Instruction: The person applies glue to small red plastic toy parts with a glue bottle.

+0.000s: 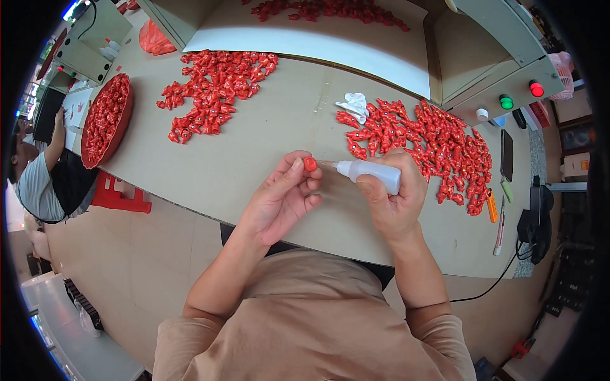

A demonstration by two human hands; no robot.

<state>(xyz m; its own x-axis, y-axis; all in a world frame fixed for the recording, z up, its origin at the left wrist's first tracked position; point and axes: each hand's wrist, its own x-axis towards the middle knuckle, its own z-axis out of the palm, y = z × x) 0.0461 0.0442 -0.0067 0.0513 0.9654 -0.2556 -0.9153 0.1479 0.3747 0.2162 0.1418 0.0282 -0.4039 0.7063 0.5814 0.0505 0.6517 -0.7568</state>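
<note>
Between the thumb and fingers of my left hand (pixel 279 197) is a small red plastic piece (pixel 310 164) with a round face turned up. My right hand (pixel 397 200) is wrapped round a white squeeze bottle (pixel 372 174), tilted so its thin nozzle points left at the red piece. The tip is at or very near the piece; contact is too small to tell. Just beyond my right hand lies a wide spread of small red figures (pixel 445 149). A second group of red figures (pixel 213 89) lies at the far left of the table (pixel 273 136).
A red bowl (pixel 127 120) heaped with figures stands at the left edge. A crumpled white tissue (pixel 354 106) lies by the right group. Behind is a cabinet (pixel 489 95) with buttons. An orange cutter (pixel 492 206) lies at right. Another person (pixel 47 178) sits at far left.
</note>
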